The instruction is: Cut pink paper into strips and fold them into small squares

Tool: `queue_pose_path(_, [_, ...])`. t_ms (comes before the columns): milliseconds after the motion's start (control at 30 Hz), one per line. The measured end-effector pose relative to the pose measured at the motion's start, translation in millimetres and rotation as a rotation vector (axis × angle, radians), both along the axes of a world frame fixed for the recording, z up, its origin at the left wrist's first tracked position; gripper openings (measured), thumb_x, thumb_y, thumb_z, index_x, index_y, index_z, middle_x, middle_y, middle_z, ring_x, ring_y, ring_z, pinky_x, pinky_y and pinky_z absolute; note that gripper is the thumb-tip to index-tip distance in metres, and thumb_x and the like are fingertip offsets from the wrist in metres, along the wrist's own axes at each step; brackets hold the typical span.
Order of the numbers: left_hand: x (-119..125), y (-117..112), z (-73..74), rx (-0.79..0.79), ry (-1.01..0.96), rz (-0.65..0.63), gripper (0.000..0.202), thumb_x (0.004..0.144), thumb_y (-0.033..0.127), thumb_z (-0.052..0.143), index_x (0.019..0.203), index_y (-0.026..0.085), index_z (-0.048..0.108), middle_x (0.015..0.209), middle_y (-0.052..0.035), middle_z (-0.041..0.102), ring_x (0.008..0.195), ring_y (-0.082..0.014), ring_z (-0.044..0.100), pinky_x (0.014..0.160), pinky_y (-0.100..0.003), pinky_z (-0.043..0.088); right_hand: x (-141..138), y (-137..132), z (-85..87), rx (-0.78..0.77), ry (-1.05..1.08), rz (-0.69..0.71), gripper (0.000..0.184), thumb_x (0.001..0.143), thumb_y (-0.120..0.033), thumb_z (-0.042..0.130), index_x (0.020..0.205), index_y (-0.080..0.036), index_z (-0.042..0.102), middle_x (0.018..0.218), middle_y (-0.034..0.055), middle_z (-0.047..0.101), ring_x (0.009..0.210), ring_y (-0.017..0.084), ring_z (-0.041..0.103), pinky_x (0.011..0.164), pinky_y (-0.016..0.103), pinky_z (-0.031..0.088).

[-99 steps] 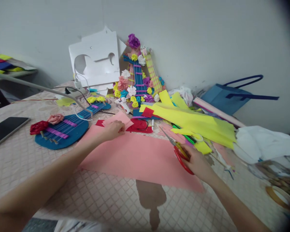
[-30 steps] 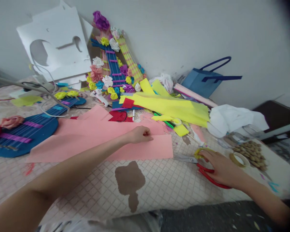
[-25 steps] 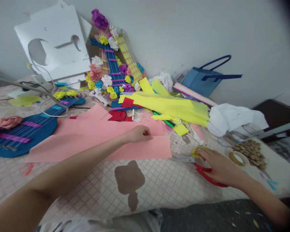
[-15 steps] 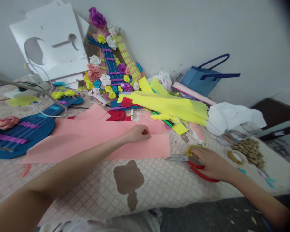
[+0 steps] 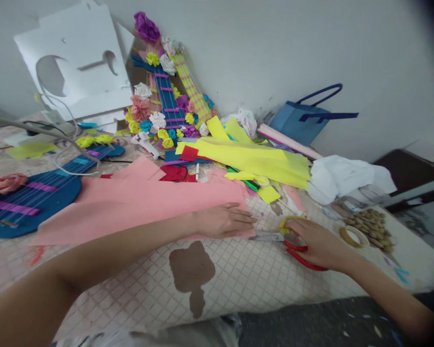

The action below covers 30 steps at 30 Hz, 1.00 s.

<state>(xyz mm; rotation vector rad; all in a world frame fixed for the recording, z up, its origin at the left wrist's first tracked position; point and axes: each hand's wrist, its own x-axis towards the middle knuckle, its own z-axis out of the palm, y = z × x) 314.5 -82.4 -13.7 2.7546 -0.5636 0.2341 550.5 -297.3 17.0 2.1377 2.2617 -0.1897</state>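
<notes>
Right grip (image 5: 320,245) holds scissors (image 5: 278,236) (tape (image 5: 346,236) nearby); left hand (image 5: 222,221) overlaps pink paper (image 5: 141,198).

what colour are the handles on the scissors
Red and yellow: the handles show best in the head view.

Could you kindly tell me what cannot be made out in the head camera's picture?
Head view, hidden: part of the pink sheet, by the left hand and left forearm.
Hidden: part of the scissors, by the right hand.
Blurred: whether the blade tips touch the sheet.
Cut off by the left edge: the blue guitar shape.
Hidden: the inside of the blue bag, by its own side.
</notes>
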Motion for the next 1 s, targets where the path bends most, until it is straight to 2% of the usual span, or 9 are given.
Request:
queue_pose_path(100, [-1.4, 1.9, -9.5, -0.020, 0.081, -0.001, 0.050, 0.096, 0.038, 0.038, 0.143, 0.024, 0.032, 0.152, -0.0049, 0.026, 0.141, -0.0196, 0.023, 0.116, -0.042, 0.004, 1.3, 0.0, -0.7, -0.013, 0.007, 0.009, 0.021, 0.079, -0.032, 0.057, 0.097, -0.021, 0.054, 0.098, 0.0102, 0.063, 0.090, 0.027, 0.060, 0.079, 0.039, 0.046])
queue_pose_path(233, [-2.4, 4.6, -15.4, -0.068, 0.124, -0.015, 0.062, 0.092, 0.044, 0.043, 0.146, 0.020, 0.025, 0.152, -0.0088, 0.026, 0.141, -0.0217, 0.022, 0.115, -0.046, 0.000, 0.0, 0.7, -1.9, -0.030, 0.026, 0.018, 0.020, 0.078, -0.029, 0.057, 0.095, -0.021, 0.053, 0.096, 0.0097, 0.063, 0.088, 0.026, 0.060, 0.076, 0.038, 0.046])
queue_pose_path(433, [1.8, 9.5, 0.1, -0.139, 0.107, 0.003, 0.051, 0.096, 0.037, 0.037, 0.144, 0.024, 0.030, 0.152, -0.0050, 0.027, 0.141, -0.0210, 0.021, 0.115, -0.047, -0.003, -1.1, 0.2, -2.4, -0.024, 0.025, 0.015, 0.018, 0.078, -0.030, 0.056, 0.094, -0.021, 0.053, 0.094, 0.0090, 0.064, 0.087, 0.025, 0.061, 0.074, 0.036, 0.046])
queue_pose_path(500, [5.1, 12.7, -0.3, -0.142, 0.116, -0.011, 0.051, 0.095, 0.036, 0.037, 0.144, 0.026, 0.031, 0.151, -0.0039, 0.028, 0.141, -0.0213, 0.022, 0.114, -0.048, -0.006, -0.9, 0.2, -2.6, -0.026, 0.015, 0.019, 0.018, 0.079, -0.031, 0.056, 0.093, -0.021, 0.053, 0.093, 0.0089, 0.063, 0.086, 0.025, 0.061, 0.073, 0.036, 0.046])
queue_pose_path(700, [10.0, 18.7, -13.9, -0.111, 0.143, -0.049, 0.056, 0.094, 0.039, 0.038, 0.146, 0.023, 0.024, 0.152, -0.0068, 0.026, 0.141, -0.0218, 0.022, 0.113, -0.050, -0.009, -2.1, 2.5, -0.2, -0.063, 0.004, 0.030, 0.016, 0.082, -0.030, 0.054, 0.094, -0.020, 0.052, 0.091, 0.0098, 0.063, 0.084, 0.025, 0.060, 0.072, 0.035, 0.046])
queue_pose_path(867, [7.7, 11.8, -4.2, -0.146, 0.126, -0.025, 0.055, 0.093, 0.037, 0.042, 0.145, 0.027, 0.027, 0.152, -0.0035, 0.025, 0.141, -0.0220, 0.022, 0.114, -0.049, -0.005, 0.1, 3.1, -0.2, -0.078, -0.021, 0.038, 0.015, 0.082, -0.031, 0.054, 0.092, -0.020, 0.051, 0.090, 0.0096, 0.063, 0.082, 0.025, 0.061, 0.071, 0.035, 0.045])
queue_pose_path(1000, [7.5, 5.2, -0.9, -0.156, 0.124, -0.073, 0.053, 0.092, 0.036, 0.046, 0.143, 0.031, 0.032, 0.151, -0.0011, 0.028, 0.140, -0.0218, 0.023, 0.115, -0.047, 0.000, 4.5, 2.8, -1.8, -0.055, -0.017, 0.032, 0.016, 0.082, -0.033, 0.054, 0.091, -0.021, 0.052, 0.089, 0.0087, 0.063, 0.082, 0.025, 0.061, 0.071, 0.035, 0.045])
